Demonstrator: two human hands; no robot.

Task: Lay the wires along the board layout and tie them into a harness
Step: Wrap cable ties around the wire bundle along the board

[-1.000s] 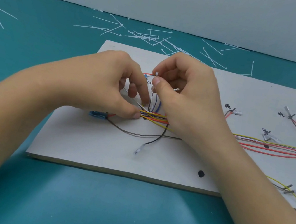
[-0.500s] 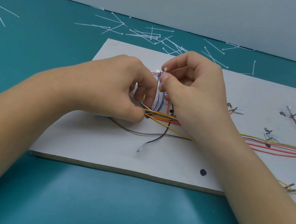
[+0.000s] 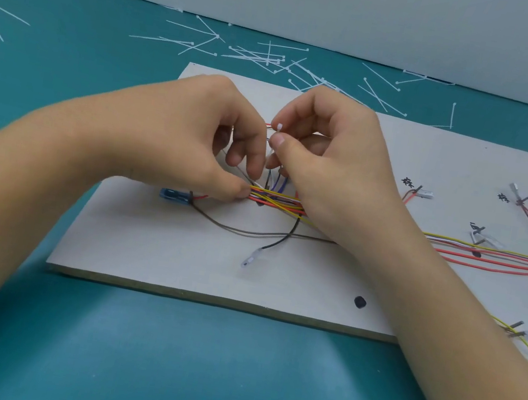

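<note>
Head view.
- Board (image 3: 177,255): flat on the middle of the counter (image 3: 67,82), its long side along the near edge; carries the layout.
- Wires (image 3: 489,253): a coloured bundle crossing the board toward the counter's right edge.
- Left hand (image 3: 196,140): fingers pinching the bundle, apparently to gather it for tying.
- Right hand (image 3: 327,161): thumb and forefinger pinching a cable tie (image 3: 279,127) above the bundle, probably to close its loop.
- Spare ties (image 3: 264,56): scattered by the far edge, within reach.
</note>
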